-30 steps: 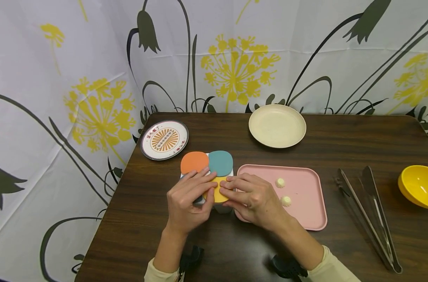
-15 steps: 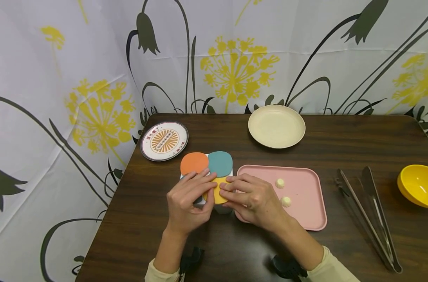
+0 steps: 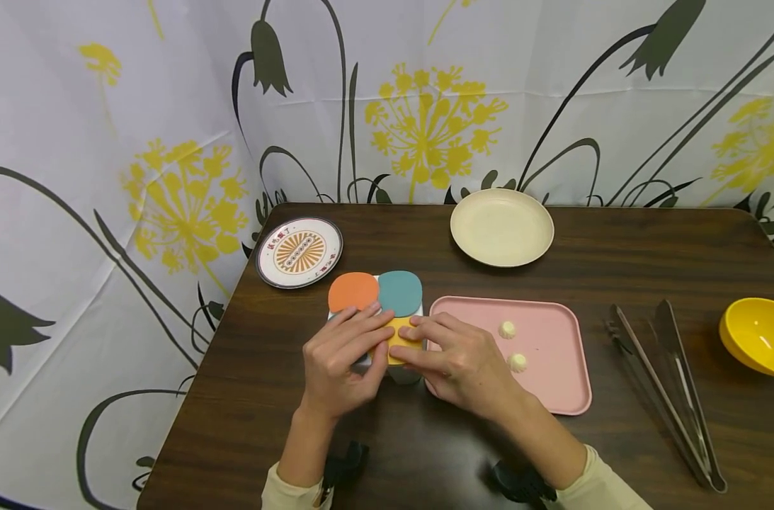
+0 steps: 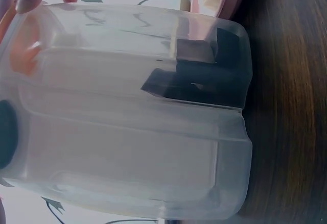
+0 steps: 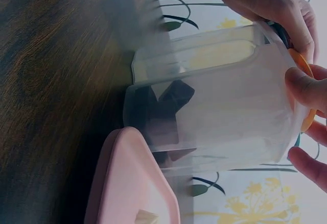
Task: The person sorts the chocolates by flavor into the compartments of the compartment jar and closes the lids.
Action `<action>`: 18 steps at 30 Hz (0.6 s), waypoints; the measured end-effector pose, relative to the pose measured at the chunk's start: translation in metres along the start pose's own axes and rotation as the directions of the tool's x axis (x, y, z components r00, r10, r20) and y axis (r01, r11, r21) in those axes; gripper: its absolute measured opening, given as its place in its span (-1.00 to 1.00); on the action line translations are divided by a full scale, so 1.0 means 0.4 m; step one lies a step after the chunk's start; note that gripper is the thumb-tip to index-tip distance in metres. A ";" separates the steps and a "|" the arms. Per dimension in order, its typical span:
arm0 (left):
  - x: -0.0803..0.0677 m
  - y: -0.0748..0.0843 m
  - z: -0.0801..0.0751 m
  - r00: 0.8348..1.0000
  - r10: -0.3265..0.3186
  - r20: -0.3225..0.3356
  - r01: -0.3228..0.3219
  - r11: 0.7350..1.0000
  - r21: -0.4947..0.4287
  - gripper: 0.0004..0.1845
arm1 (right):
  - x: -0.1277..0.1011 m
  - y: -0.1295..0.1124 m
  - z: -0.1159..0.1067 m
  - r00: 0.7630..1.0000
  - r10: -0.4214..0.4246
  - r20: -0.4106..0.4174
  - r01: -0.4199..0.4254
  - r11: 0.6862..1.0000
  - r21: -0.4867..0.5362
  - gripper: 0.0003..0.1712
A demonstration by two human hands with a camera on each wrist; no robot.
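A translucent plastic storage box [image 4: 117, 132] with rounded compartments stands upright on the table. Its lids are coloured: orange [image 3: 353, 291], teal [image 3: 400, 293] and yellow [image 3: 396, 355], with a dark one mostly under the left hand. In the left wrist view, dark chunks [image 4: 204, 83] lie low in one compartment. My left hand [image 3: 342, 358] rests over the near-left lids, fingers extended, thumb at the yellow lid's edge. My right hand [image 3: 466, 361] holds the yellow lid between thumb and fingers; in the right wrist view its thumb [image 5: 302, 85] lies against the lid's near edge.
Right of the box lies a pink tray [image 3: 552, 354] with two small cream pieces [image 3: 512, 347]. Metal tongs [image 3: 680, 404] and a yellow bowl [image 3: 759, 336] are farther right. A patterned plate [image 3: 299, 253] and a cream plate [image 3: 502, 227] sit at the back.
My right fingers have shifted slightly on the yellow lid, with one now farther forward along its near part. My left hand stays in place.
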State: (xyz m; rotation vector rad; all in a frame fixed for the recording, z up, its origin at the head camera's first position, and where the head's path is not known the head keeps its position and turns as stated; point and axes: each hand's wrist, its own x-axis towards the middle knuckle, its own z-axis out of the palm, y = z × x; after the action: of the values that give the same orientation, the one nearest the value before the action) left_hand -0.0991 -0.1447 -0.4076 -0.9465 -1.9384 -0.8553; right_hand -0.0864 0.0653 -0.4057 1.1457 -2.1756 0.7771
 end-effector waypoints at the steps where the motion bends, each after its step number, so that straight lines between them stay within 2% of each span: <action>1: 0.000 0.000 0.000 1.000 0.011 -0.004 -0.010 1.000 0.004 -0.79 | 0.001 0.001 -0.001 1.000 0.001 0.011 -0.001 1.000 -0.007 -0.56; 12: -0.015 0.021 -0.012 1.000 0.025 -0.010 -0.024 0.990 0.139 -0.68 | 0.009 0.039 -0.020 0.999 0.019 0.032 -0.020 1.000 0.016 -0.65; 15: -0.020 0.027 -0.019 0.999 0.033 0.012 -0.035 0.991 0.133 -0.63 | 0.008 0.055 -0.023 0.998 0.034 0.043 -0.034 0.999 0.008 -0.61; 18: -0.023 0.031 -0.032 0.997 0.046 0.061 -0.053 0.993 0.105 -0.57 | 0.005 0.067 -0.021 0.998 0.042 0.050 -0.041 0.999 -0.016 -0.55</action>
State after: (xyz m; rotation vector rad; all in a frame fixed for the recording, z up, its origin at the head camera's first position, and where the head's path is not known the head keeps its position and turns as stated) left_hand -0.0804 -0.1521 -0.4071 -0.9617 -1.9814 -0.6962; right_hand -0.1083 0.0828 -0.4047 1.1270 -2.2491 0.7565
